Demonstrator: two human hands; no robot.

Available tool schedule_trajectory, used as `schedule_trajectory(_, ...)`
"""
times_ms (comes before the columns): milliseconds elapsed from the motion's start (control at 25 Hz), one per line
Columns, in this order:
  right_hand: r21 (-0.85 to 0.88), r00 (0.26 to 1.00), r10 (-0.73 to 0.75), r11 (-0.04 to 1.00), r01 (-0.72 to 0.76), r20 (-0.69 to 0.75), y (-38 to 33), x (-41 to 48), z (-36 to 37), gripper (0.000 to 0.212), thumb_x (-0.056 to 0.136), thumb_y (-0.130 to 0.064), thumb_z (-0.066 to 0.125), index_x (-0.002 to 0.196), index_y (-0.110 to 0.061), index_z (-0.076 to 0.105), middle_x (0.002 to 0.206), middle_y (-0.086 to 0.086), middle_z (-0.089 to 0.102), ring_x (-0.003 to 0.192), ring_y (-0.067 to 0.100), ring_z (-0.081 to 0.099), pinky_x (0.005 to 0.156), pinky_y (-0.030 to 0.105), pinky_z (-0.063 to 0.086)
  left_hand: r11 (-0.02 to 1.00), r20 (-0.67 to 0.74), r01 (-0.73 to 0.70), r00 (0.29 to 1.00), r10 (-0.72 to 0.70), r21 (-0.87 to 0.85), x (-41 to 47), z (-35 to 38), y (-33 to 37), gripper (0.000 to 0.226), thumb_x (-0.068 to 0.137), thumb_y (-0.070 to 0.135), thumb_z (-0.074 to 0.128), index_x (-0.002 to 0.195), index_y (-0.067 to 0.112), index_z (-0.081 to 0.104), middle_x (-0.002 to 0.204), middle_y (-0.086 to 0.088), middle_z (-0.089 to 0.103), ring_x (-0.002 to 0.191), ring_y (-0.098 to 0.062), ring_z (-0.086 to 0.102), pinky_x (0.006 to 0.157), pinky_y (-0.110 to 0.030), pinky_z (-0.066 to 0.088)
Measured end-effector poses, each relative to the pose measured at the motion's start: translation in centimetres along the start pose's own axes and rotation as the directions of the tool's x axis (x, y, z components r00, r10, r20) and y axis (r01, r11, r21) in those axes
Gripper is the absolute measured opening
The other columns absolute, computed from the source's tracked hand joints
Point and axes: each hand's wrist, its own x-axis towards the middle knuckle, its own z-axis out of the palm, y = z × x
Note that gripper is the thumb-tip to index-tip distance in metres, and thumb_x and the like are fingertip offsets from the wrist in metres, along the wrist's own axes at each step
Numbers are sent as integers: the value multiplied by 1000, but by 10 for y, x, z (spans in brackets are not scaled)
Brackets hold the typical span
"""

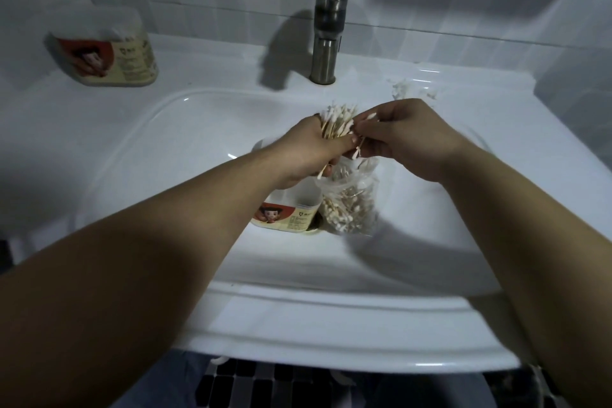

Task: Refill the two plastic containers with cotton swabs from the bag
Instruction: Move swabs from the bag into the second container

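Upper left of frame: one plastic container [106,50] on the sink [298,334] ledge, blurred. Centre: left hand [311,152] curled round a bundle of cotton swabs [337,122] over the basin. Below it, second container [288,214] beside the clear bag [351,202] of swabs, apparently touching. Right of centre: right hand [407,139] pinching a few swabs at the bundle. Upper right: loose swabs [410,89] on the ledge.

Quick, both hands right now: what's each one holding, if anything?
Left hand: grips a bundle of cotton swabs.
Right hand: pinches a few loose swabs.
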Motion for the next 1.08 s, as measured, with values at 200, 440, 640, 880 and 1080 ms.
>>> schedule_trajectory(200,82,1000,21,996,-21,3,0,0,1,7,93,6,64,87,8,68,81,19,67,63,23,65,66,27,57,997,27,68,997,-67,-36,-1,1,1,17,101,23,63,107,8,68,76,1,70,55,-7,53,53,-24,43)
schedule_trajectory(440,-65,981,-83,995,73,-173,-2,1,4,11,90,2,69,81,-4,70,64,8,66,52,15,62,56,24,52,982,130,93,989,-72,-166,-7,2,9,12,99,19,66,98,7,69,73,0,66,55,-7,46,50,-19,39)
schedule_trajectory(640,-249,969,-173,960,125,-179,1,2,7,26,97,-15,65,123,-18,71,90,1,74,69,11,70,64,27,59,980,90,141,988,-129,-141,-7,3,9,12,101,16,61,104,5,61,68,0,56,52,-7,47,48,-21,41)
schedule_trajectory(880,-76,999,-43,996,43,0,-8,-9,20,37,110,-32,40,116,-10,69,110,17,73,97,30,73,77,40,63,979,148,128,984,-104,-160,-13,6,13,9,100,14,62,94,8,63,66,-4,59,56,-14,56,55,-26,52)
schedule_trajectory(1080,-402,988,-34,911,93,153,-5,-12,15,86,85,-60,69,157,-34,30,156,-4,45,128,11,56,103,36,53,967,97,150,986,-132,-207,-14,3,17,12,102,8,55,96,11,66,65,-2,59,58,-14,54,51,-23,48)
